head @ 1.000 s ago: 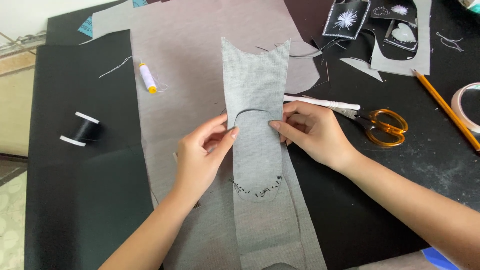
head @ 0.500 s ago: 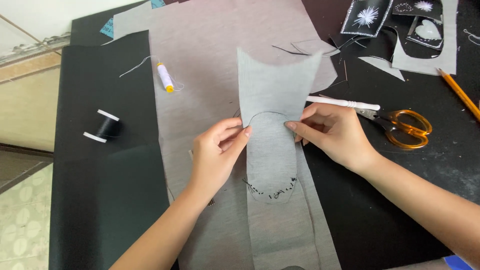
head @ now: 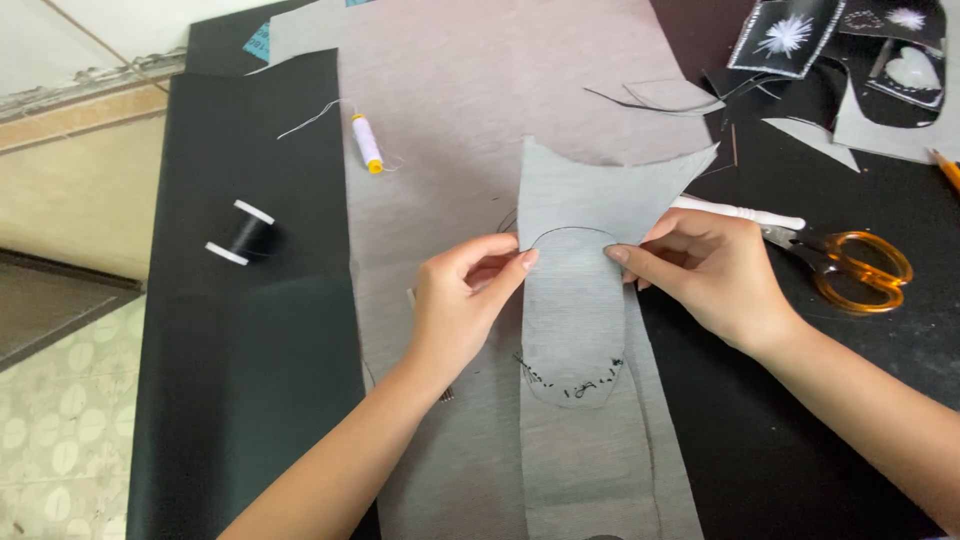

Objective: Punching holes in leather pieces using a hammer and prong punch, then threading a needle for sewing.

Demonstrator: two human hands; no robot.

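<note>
Fingertips of my left hand (head: pixel 462 298) and right hand (head: pixel 715 275) pinch the grey fabric strip (head: pixel 585 300) from both edges mid-frame, right by the drawn oval. Strip's long axis runs top-to-bottom between them, both hands equally close.

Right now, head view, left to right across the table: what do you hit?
Black thread spool → yellow thread spool → left hand → grey fabric strip with a drawn oval → right hand → orange scissors → pencil at the right edge.
</note>
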